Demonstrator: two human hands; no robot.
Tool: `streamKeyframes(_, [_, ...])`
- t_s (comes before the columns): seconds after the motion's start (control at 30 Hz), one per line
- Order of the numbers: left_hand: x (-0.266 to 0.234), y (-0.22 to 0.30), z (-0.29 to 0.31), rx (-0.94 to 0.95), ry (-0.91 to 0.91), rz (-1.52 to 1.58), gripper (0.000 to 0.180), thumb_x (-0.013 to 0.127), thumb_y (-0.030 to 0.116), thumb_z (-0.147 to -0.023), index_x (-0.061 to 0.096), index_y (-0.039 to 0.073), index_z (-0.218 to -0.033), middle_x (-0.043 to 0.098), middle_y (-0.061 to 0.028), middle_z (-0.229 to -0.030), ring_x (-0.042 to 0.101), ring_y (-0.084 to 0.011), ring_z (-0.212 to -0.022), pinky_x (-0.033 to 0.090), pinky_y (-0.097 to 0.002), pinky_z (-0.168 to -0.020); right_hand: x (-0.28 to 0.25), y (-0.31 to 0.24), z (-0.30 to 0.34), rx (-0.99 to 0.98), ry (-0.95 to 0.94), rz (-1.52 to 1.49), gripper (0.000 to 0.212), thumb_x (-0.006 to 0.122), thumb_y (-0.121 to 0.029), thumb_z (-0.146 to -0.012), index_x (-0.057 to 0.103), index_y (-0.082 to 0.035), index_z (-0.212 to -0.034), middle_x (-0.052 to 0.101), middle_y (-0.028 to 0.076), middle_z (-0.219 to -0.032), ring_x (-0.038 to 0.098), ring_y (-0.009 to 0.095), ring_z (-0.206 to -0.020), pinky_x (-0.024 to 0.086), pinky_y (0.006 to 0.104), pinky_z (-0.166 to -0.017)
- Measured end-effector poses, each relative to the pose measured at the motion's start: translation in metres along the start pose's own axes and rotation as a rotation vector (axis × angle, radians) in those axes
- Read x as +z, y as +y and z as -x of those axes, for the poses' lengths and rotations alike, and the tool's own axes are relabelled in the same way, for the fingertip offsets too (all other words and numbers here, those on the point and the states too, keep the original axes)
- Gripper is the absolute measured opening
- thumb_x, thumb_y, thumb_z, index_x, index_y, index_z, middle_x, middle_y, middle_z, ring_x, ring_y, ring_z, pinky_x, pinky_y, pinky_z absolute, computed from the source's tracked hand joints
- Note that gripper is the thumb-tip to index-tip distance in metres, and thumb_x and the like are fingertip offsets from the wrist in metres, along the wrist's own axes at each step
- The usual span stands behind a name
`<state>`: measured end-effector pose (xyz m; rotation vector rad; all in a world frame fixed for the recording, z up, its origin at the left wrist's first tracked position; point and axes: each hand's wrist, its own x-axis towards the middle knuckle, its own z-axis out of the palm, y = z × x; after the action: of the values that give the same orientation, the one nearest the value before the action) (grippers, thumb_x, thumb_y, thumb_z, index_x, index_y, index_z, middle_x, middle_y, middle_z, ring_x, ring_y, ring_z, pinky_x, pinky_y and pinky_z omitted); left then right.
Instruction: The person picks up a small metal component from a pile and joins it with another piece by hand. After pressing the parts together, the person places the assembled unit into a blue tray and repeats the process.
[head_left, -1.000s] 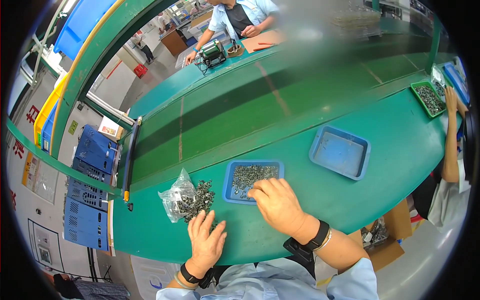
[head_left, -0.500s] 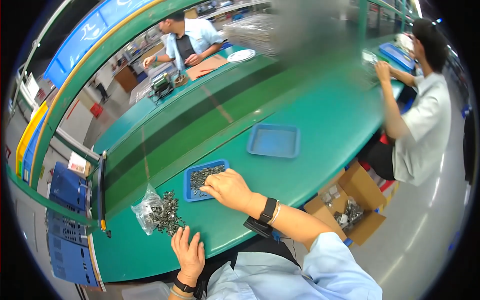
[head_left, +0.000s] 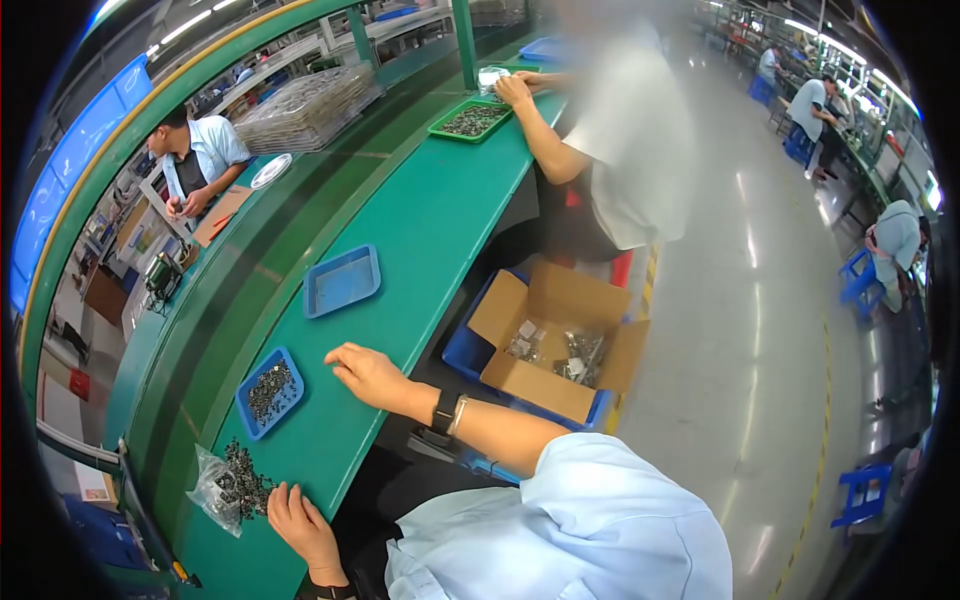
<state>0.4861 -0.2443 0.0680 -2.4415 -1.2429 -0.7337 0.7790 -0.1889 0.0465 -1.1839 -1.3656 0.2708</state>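
We're looking down from the wearer's head, through the left of 2 side-by-side fisheyes: shirt (head_left: 590,515) right up close below, hands (head_left: 372,380) near, worktop (head_left: 425,250) slanting away up the middle, floor (head_left: 740,350) stretching far off rightward, lines bending at the rim.

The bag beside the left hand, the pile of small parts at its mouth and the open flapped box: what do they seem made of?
Bag: thin, glossy clear plastic film, judging by its see-through creases and highlights.
Small parts: dark, possibly metal; too small to be sure.
Open box: likely cardboard, matte brown, with stiff fold-out flaps.
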Motion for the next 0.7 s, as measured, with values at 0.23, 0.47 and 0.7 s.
streamKeyframes(0.23, [-0.023,-0.01,0.04,-0.012,-0.001,0.1,0.018,0.055,0.001,-0.083,0.058,-0.002,-0.101,0.058,-0.0146,-0.104,0.052,-0.0334,-0.103,0.039,-0.0443,-0.091,0.014,-0.035,0.036,-0.012,-0.021,0.084,0.015,0.055,-0.01,-0.086,0.06,-0.004,-0.099,0.062,0.014,-0.095,0.061,0.034,-0.087,0.05,0.0411,-0.076])
streamKeyframes(0.47, [-0.056,-0.06,0.081,-0.009,0.065,0.109,0.018,0.058,0.0,-0.078,0.059,0.001,-0.096,0.061,-0.0134,-0.094,0.056,-0.0328,-0.091,0.043,-0.0428,-0.081,0.083,-0.073,0.069,-0.099,0.067,0.177,0.013,0.059,-0.011,-0.084,0.063,-0.006,-0.095,0.064,0.015,-0.093,0.062,0.035,-0.085,0.051,0.0409,-0.074])
streamKeyframes(0.7, [-0.123,-0.166,0.149,-0.043,0.151,0.106,0.017,0.062,0.002,-0.075,0.059,0.005,-0.091,0.06,-0.0096,-0.09,0.056,-0.0283,-0.086,0.043,-0.0394,-0.075,0.184,-0.164,0.105,-0.104,-0.079,0.334,0.014,0.058,-0.009,-0.084,0.063,-0.003,-0.095,0.064,0.015,-0.094,0.061,0.033,-0.092,0.05,0.041,-0.079])
